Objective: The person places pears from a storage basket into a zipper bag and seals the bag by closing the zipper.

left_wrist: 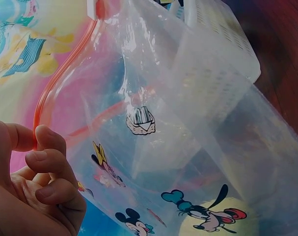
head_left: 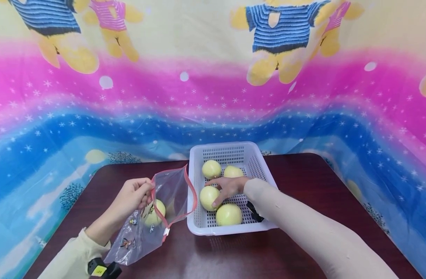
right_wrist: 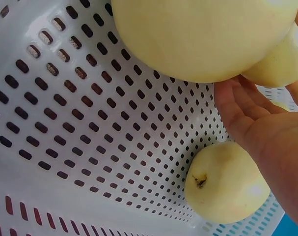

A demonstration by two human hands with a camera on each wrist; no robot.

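My left hand (head_left: 137,193) pinches the red-edged rim of a clear zip bag (head_left: 132,244), whose mouth gapes toward the basket. In the left wrist view, thumb and forefinger of that hand (left_wrist: 45,177) hold the red strip, and cartoon figures are printed on the film. One pale yellow pear (head_left: 150,217) lies inside the bag. Over the basket, my right hand (head_left: 231,186) curls thumb and fingers round a pear (head_left: 208,198) at the left side. The right wrist view shows this pear (right_wrist: 281,61) partly hidden behind a nearer pear (right_wrist: 203,34).
A white perforated plastic basket (head_left: 202,231) stands on the dark red table (head_left: 303,174). Other pears in it are one at the back left (head_left: 211,169), one at the back right (head_left: 232,171) and one in front (head_left: 229,214). A printed cloth (head_left: 213,97) hangs behind.
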